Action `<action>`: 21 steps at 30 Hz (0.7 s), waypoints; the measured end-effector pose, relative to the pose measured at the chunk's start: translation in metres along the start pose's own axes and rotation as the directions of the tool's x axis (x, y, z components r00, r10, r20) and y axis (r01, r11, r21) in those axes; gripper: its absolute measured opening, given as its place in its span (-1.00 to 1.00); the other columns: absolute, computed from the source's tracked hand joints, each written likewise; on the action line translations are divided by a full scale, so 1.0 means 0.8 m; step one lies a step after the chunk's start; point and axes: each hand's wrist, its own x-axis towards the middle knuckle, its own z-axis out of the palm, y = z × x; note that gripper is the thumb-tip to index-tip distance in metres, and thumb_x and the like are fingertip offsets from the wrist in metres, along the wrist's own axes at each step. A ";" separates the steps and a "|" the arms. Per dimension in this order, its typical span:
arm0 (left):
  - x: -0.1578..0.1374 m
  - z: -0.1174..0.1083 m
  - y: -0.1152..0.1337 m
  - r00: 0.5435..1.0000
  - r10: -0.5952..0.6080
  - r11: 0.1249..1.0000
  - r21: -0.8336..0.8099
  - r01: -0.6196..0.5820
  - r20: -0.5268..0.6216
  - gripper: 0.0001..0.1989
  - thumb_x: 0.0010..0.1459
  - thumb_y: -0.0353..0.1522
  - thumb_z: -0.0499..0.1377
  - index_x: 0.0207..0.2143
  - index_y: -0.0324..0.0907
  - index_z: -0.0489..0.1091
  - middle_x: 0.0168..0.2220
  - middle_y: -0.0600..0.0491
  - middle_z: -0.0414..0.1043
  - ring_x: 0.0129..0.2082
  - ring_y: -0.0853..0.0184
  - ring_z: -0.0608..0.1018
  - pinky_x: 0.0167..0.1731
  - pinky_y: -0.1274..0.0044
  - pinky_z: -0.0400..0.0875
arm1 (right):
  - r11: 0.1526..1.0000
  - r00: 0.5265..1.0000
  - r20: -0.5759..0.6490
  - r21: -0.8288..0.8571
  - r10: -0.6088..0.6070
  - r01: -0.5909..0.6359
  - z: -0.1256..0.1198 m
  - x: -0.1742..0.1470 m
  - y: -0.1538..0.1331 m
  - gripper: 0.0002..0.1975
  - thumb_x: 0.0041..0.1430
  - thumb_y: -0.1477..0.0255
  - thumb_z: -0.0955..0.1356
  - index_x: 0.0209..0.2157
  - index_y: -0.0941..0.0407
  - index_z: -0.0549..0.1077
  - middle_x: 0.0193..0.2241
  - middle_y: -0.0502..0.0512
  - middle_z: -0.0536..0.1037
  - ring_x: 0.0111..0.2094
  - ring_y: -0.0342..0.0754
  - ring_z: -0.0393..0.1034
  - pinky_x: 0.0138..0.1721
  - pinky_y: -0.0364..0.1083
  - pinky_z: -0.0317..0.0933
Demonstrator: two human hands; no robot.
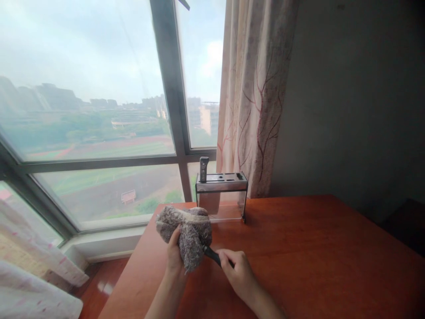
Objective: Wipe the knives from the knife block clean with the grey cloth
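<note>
A fluffy grey cleaning cloth [191, 235] is bunched up above the near left part of the table. My left hand [175, 252] is closed on it, with the thumb pressed over its front. My right hand [237, 268] grips the black handle of a knife [212, 255], which points up and left into the cloth. The cloth hides the knife's blade. Just beyond both hands stands a clear-sided knife block [222, 186] with a slotted metal top. Another knife [203, 169] sits upright in its left end, with only the dark handle standing out above the top.
The reddish-brown wooden table [299, 252] stretches away to the right. Behind it hangs a patterned curtain [255, 97] beside a dark wall. A large framed window [99, 133] fills the left side. More curtain fabric [36, 283] hangs at the lower left, near the floor.
</note>
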 end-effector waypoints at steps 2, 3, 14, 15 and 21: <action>0.007 -0.005 0.009 1.000 0.025 0.999 -0.031 -0.026 -0.013 -0.78 0.04 -0.41 0.15 -0.24 -0.28 0.46 -0.53 0.06 0.55 -0.52 0.28 0.59 -0.38 0.49 0.52 | 1.000 0.999 0.047 -0.014 -0.014 0.015 -0.003 0.000 -0.007 -0.59 0.27 0.30 0.16 -0.41 0.16 0.55 -0.58 0.00 0.47 -0.54 -0.12 0.29 -0.49 -0.18 0.04; 0.010 -0.007 0.014 0.999 0.043 0.998 -0.045 -0.044 -0.024 -0.78 0.03 -0.41 0.14 -0.24 -0.27 0.46 -0.54 0.07 0.54 -0.52 0.28 0.59 -0.37 0.49 0.53 | 1.000 0.998 0.067 -0.015 -0.019 0.020 -0.004 0.000 -0.010 -0.60 0.26 0.30 0.16 -0.42 0.15 0.55 -0.57 0.00 0.46 -0.54 -0.12 0.28 -0.49 -0.18 0.03; 0.047 -0.042 0.081 0.989 0.131 0.946 -0.289 -0.146 -0.072 -0.75 0.12 -0.39 0.04 -0.22 -0.24 0.46 -0.55 0.10 0.52 -0.56 0.36 0.54 -0.37 0.55 0.48 | 0.999 0.988 0.149 0.042 -0.026 0.020 -0.032 0.005 -0.014 -0.60 0.24 0.26 0.18 -0.39 0.15 0.58 -0.55 -0.01 0.48 -0.52 -0.12 0.29 -0.48 -0.18 0.04; 0.050 -0.047 0.086 0.990 0.133 0.941 -0.308 -0.143 -0.051 -0.73 0.12 -0.38 0.04 -0.18 -0.24 0.45 -0.54 0.10 0.52 -0.55 0.35 0.54 -0.36 0.53 0.48 | 0.999 0.989 0.147 0.046 -0.023 0.017 -0.035 0.006 -0.013 -0.58 0.24 0.25 0.18 -0.40 0.16 0.58 -0.54 0.00 0.49 -0.51 -0.11 0.30 -0.48 -0.18 0.06; 0.070 -0.074 0.094 0.982 0.143 0.909 -0.409 -0.083 0.119 -0.69 0.15 -0.38 0.01 -0.09 -0.17 0.43 -0.54 0.09 0.52 -0.56 0.32 0.54 -0.42 0.52 0.47 | 0.998 0.995 0.096 0.064 0.002 -0.008 -0.047 0.009 -0.010 -0.55 0.22 0.20 0.19 -0.37 0.16 0.61 -0.54 0.05 0.54 -0.47 -0.04 0.38 -0.42 -0.16 0.16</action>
